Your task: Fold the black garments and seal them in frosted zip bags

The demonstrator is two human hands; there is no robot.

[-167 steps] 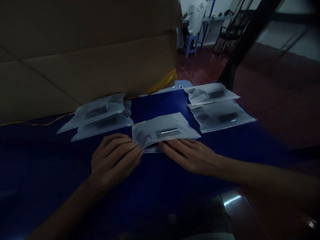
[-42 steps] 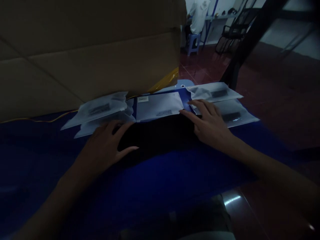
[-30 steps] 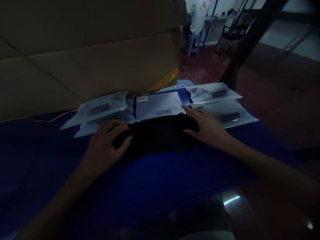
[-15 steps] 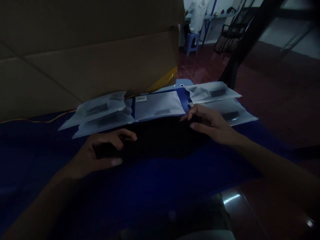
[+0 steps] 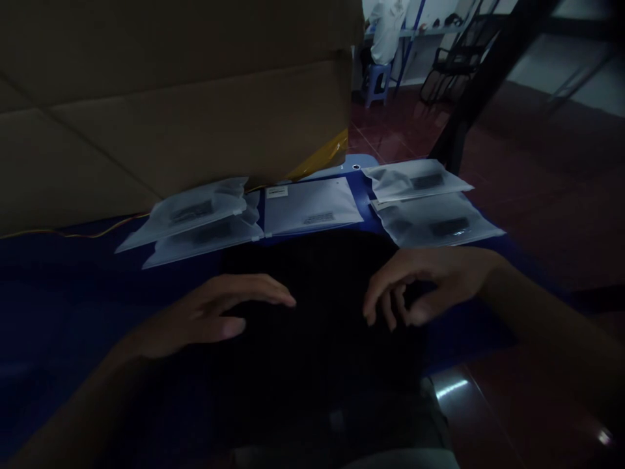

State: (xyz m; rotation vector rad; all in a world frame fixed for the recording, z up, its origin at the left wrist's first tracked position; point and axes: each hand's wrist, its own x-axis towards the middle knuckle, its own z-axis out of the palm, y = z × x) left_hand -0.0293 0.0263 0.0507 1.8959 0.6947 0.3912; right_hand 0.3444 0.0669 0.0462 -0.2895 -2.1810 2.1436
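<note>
A black piece of fabric (image 5: pixel 327 352), too dark to make out its kind, is spread over the blue tabletop and reaches down toward my lap. Over its left part is my left hand (image 5: pixel 229 306), fingers stretched out and thumb apart, gripping nothing. My right hand (image 5: pixel 415 286) is at the fabric's right side, its fingers bent downward and spread, with no fold visible between them. Whether the fingertips touch the fabric is hard to see in the dim light. Just beyond it lies a flat white zip bag (image 5: pixel 312 205) with a label.
Frosted zip bags lie overlapped at left (image 5: pixel 195 212) and right (image 5: pixel 439 221). Behind them stands a large cardboard box (image 5: pixel 195 130), with a yellow wire beside it. Farther back, a person (image 5: pixel 388 32) sits on a blue stool (image 5: pixel 377 85) near a black chair (image 5: pixel 463 58).
The black fabric now extends much farther toward me, covering blue table that showed before. My right hand has come nearer and lower; my left hand has moved right and its fingers straightened.
</note>
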